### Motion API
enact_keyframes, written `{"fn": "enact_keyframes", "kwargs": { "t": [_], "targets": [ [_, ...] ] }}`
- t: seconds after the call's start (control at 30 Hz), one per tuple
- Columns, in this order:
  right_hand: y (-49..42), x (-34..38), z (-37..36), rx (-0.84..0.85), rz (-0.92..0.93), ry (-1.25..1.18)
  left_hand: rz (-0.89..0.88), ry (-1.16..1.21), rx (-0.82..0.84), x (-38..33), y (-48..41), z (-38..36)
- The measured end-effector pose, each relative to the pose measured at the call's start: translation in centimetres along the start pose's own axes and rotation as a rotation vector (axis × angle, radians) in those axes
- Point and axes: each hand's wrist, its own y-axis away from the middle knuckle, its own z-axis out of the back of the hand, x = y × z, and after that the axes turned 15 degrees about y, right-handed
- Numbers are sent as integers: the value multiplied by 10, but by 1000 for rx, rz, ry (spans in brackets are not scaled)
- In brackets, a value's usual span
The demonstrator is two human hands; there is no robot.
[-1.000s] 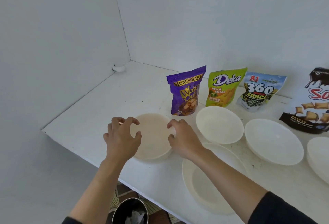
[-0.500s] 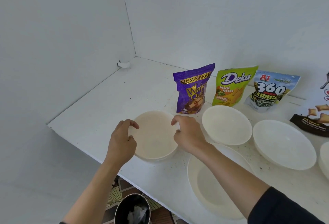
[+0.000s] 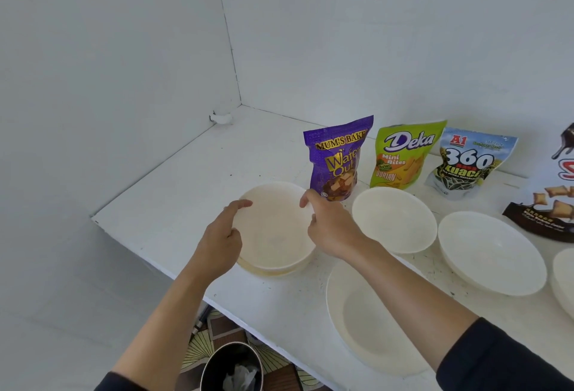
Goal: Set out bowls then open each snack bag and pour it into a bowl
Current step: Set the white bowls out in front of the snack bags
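Hands both on the leftmost bowl, as I see it. I have the left hand (image 3: pixel 222 240) pinching the near-left rim of the round cream plastic bowl (image 3: pixel 275 235), forefinger laid over the edge. The right hand (image 3: pixel 330 226) holds the opposite rim, thumb on top, other fingers hidden behind it. That bowl sits on the white table (image 3: pixel 186 191), just in front of the upright purple wafer bag (image 3: pixel 337 157). The green Deka snack bag (image 3: pixel 403 154) stands beside it, with a white round bowl (image 3: pixel 393 219) in front.

Plain white walls (image 3: pixel 93 79) meeting in a dark-seamed corner — soft, even light. White, speckled tabletop (image 3: pixel 192 191) set into that corner. Below its edge, patterned floor (image 3: pixel 217 337) and a dark round bin (image 3: pixel 231 365).
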Motion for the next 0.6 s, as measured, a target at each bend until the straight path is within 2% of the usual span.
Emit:
{"fn": "enact_keyframes", "kwargs": {
  "t": [0.13,0.33,0.47,0.6],
  "targets": [
    [4,-3,11,-145,20,-57,-15,11,13,-15,-2,5],
    [32,-19,63,-414,35,-412,-225,257,-19,-81,1,-6],
    [68,-45,101,-499,16,-478,-306,413,34,-125,18,-43],
    [117,-86,119,-530,-95,-512,-299,492,112,-147,29,-99]
  ]
}}
